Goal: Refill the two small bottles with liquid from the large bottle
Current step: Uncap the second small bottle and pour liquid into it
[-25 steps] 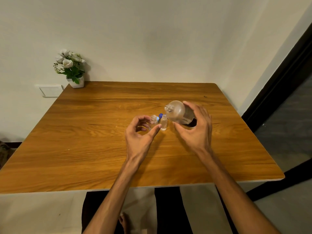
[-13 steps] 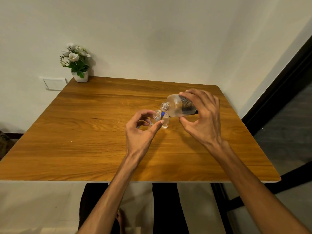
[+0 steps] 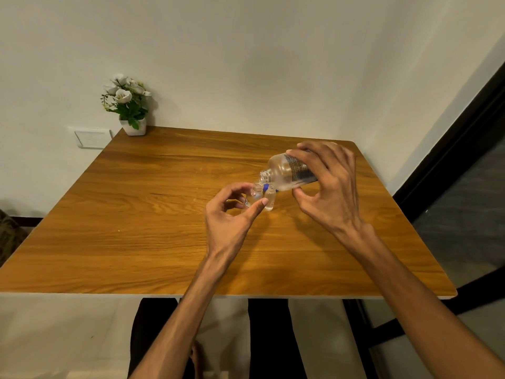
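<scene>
The right hand (image 3: 328, 187) has its grip closed round the large bottle (image 3: 291, 172), tipped almost level, its open neck just above the small bottle (image 3: 256, 191) that the left hand (image 3: 229, 217) pinches on the bench (image 3: 153, 214). The second small bottle (image 3: 270, 199) stands just right of that pinch — a wide neck over a narrow mouth would likely spill, or nudge the neighbour over.

both forearms are bare, no sleeves, rings or watch on the left hand (image 3: 228, 222) or right hand (image 3: 332, 192); dark trousers below the table (image 3: 136, 242).
</scene>
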`<move>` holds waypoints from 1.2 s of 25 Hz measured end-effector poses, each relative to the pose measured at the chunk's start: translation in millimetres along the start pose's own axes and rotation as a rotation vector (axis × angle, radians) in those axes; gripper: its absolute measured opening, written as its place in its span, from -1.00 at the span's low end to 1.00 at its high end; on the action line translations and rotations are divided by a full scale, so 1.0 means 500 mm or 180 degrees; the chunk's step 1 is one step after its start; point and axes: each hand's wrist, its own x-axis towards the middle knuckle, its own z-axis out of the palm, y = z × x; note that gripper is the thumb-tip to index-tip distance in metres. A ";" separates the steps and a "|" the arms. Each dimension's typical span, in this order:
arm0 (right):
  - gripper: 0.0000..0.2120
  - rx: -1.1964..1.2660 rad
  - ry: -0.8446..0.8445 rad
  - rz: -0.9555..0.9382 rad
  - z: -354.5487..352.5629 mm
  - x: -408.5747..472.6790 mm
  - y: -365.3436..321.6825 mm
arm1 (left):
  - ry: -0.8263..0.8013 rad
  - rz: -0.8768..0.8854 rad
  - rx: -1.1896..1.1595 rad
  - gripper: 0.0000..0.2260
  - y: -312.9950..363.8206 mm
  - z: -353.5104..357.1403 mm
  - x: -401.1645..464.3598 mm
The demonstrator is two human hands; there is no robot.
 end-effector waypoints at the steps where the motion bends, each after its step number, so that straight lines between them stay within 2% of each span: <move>1: -0.43 -0.0014 -0.0006 -0.0010 0.000 0.002 0.002 | 0.0005 0.0000 0.0005 -0.65 0.000 0.000 0.000; 30: -0.43 -0.0072 0.0053 -0.0246 -0.006 0.022 -0.005 | 0.0074 -0.0055 -0.0134 -0.66 -0.001 0.003 0.002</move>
